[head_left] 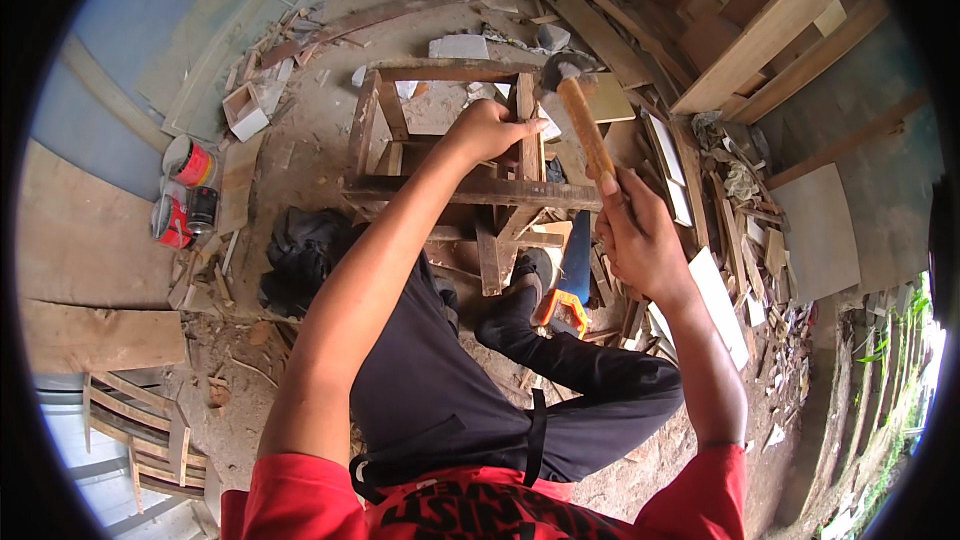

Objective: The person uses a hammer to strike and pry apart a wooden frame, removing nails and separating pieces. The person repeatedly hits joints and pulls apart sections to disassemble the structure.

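In front of me stands a rough wooden frame [450,71] of nailed-together bars, like a small stool or stand. My left hand [488,132] is closed at its right-hand bar, thumb laid across the wood; the other fingers are partly hidden. My right hand [640,235] grips a hammer [585,128] by its wooden handle. The dark hammer head is raised just right of the frame's far right corner, apart from my left hand. Whether a nail is at that bar I cannot tell. A handsaw [566,310] with an orange handle and a blue blade lies by my foot.
Red-labelled cans [173,220] stand at the left, near a small open wooden box [244,112]. Planks [770,30] lean at the far right, with offcuts and boards heaped below. A black cloth or bag [305,250] lies beside my leg. Scraps litter the dirt floor.
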A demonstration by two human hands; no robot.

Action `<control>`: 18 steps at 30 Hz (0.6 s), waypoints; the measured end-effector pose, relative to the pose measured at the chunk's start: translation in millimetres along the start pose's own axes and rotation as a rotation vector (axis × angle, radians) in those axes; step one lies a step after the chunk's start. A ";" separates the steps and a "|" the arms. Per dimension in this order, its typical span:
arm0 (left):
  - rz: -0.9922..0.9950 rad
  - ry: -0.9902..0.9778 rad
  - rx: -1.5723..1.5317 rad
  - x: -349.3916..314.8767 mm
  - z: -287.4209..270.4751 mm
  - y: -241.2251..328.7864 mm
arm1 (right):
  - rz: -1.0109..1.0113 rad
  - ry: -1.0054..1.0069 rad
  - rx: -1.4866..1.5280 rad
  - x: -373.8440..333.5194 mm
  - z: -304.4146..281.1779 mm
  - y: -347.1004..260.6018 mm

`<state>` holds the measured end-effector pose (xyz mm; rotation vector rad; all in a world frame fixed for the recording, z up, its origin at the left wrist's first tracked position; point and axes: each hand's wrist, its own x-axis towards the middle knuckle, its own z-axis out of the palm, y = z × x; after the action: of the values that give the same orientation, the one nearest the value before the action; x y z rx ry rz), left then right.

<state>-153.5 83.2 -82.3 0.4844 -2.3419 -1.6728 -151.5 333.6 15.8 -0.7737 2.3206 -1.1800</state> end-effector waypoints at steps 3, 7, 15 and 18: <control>0.117 0.194 0.138 7.8 -1.7 -5.1 | 0.009 0.001 0.001 0.3 4.7 4.2; 0.227 0.329 0.146 6.7 0.8 -7.8 | -0.008 -0.002 -0.011 1.8 2.8 6.7; 0.052 0.255 0.223 -2.0 0.8 1.9 | -0.275 0.163 0.149 -2.7 -5.2 -11.6; 0.093 0.269 0.235 10.5 -3.9 -19.1 | -0.179 0.045 -0.064 4.8 2.3 4.4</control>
<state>-159.2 70.0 -99.2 0.5918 -2.3281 -1.2140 -155.1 331.3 10.4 -1.0050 2.3760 -1.2139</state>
